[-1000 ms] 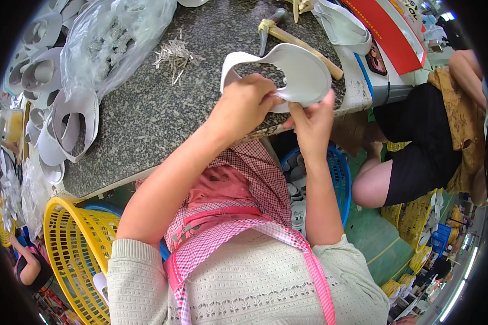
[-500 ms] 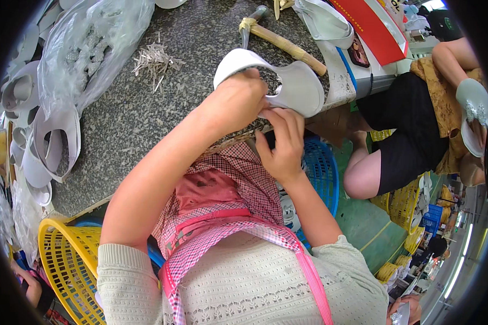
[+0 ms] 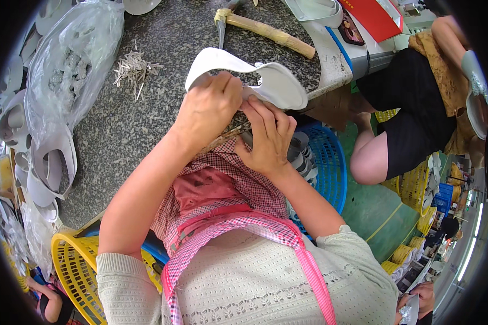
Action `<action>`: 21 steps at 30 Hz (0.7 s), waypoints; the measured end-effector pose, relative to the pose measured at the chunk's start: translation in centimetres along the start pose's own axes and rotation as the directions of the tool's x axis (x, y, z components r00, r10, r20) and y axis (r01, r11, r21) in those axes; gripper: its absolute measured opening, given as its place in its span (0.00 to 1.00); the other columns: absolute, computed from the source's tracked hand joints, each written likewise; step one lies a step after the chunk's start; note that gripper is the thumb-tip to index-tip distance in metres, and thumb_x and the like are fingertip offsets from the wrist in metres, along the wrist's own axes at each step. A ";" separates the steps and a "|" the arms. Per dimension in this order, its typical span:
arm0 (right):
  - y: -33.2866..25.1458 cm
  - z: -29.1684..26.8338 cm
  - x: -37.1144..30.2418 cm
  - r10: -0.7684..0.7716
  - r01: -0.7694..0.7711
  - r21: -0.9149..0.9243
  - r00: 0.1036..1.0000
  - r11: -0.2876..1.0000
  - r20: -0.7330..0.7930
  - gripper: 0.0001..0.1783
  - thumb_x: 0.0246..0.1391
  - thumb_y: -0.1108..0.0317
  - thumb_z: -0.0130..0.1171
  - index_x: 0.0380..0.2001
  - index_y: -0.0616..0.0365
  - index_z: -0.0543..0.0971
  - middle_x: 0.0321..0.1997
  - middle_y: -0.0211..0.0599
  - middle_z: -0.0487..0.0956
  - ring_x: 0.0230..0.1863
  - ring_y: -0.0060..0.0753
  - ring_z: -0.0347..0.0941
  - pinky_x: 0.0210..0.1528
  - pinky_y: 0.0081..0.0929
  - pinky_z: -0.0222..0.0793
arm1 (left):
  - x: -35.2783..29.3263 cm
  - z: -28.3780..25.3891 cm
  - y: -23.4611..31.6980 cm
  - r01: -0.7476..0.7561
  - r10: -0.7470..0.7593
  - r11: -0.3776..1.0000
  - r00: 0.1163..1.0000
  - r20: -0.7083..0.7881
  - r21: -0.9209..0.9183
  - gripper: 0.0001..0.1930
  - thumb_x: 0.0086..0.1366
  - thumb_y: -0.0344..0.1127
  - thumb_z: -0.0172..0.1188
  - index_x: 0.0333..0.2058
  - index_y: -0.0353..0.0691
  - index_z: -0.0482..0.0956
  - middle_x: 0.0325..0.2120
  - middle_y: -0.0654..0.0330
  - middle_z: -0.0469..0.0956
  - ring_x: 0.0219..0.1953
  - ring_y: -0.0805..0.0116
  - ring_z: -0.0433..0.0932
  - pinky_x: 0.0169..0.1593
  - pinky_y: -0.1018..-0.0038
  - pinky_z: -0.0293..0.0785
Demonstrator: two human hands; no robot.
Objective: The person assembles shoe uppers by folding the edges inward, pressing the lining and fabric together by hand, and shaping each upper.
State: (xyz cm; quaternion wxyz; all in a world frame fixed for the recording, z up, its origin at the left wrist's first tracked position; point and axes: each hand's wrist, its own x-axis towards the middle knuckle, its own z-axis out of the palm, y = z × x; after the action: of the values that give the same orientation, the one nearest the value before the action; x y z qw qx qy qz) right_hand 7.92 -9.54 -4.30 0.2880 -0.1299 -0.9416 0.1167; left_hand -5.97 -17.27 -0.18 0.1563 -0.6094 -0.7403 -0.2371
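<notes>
A white shoe upper (image 3: pixel 282 89) with a cut-out opening lies at the near edge of the speckled stone bench (image 3: pixel 100 162). My left hand (image 3: pixel 211 105) is closed on its near left side, with the fingertips hidden. Beside it, my right hand (image 3: pixel 268 135) pinches the upper's near edge between bent fingers, its thumb lower down. Any small piece between the fingertips is hidden. Just beyond the upper rests a hammer (image 3: pixel 271 33) with a wooden handle. A small heap of thin metallic strips (image 3: pixel 135 73) lies to the left.
A clear plastic bag (image 3: pixel 73 70) of silvery ornaments and several white uppers (image 3: pixel 51 168) line the left. Below the bench stand a yellow basket (image 3: pixel 73 271) and a blue basket (image 3: pixel 333 168). A phone (image 3: pixel 351 30) and red box (image 3: pixel 374 19) lie far right, near a seated co-worker (image 3: pixel 417 119).
The view has shifted, so bench items appear farther left. Both hands stay on the upper; my left hand's fingers now sit lower, nearer its near edge.
</notes>
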 end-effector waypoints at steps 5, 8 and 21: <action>0.0 -0.4 0.5 0.012 -0.012 0.017 1.000 1.000 -0.003 0.32 0.27 0.64 0.57 0.46 0.51 0.70 0.51 0.25 0.67 0.47 0.31 0.60 0.44 0.35 0.49 | 1.0 -0.4 -0.1 0.180 -0.174 0.969 0.984 0.048 -0.172 0.04 0.53 0.29 0.55 0.25 0.36 0.70 0.23 0.54 0.72 0.23 0.55 0.73 0.26 0.67 0.69; -0.1 -0.8 0.9 0.004 -0.005 0.017 1.000 1.000 0.018 0.32 0.27 0.65 0.58 0.45 0.51 0.70 0.49 0.25 0.67 0.46 0.31 0.60 0.43 0.35 0.50 | 1.1 -0.8 -0.5 0.258 -0.244 0.940 0.966 0.088 -0.223 0.04 0.53 0.30 0.55 0.25 0.36 0.71 0.25 0.53 0.74 0.24 0.54 0.73 0.26 0.67 0.69; -0.2 -1.6 0.7 -0.010 0.006 0.062 0.997 0.998 0.076 0.28 0.34 0.64 0.60 0.45 0.53 0.69 0.45 0.29 0.67 0.46 0.33 0.60 0.40 0.33 0.54 | -2.7 -0.7 0.6 0.123 -0.113 0.978 0.991 0.071 -0.169 0.11 0.49 0.23 0.58 0.34 0.37 0.74 0.36 0.59 0.75 0.36 0.61 0.75 0.41 0.69 0.72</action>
State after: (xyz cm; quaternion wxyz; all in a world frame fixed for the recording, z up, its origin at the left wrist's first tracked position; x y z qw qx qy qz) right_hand 8.22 -9.25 -2.56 0.2563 -0.1126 -0.9483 0.1493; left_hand -4.86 -19.84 -0.89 0.0661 -0.5825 -0.7562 -0.2905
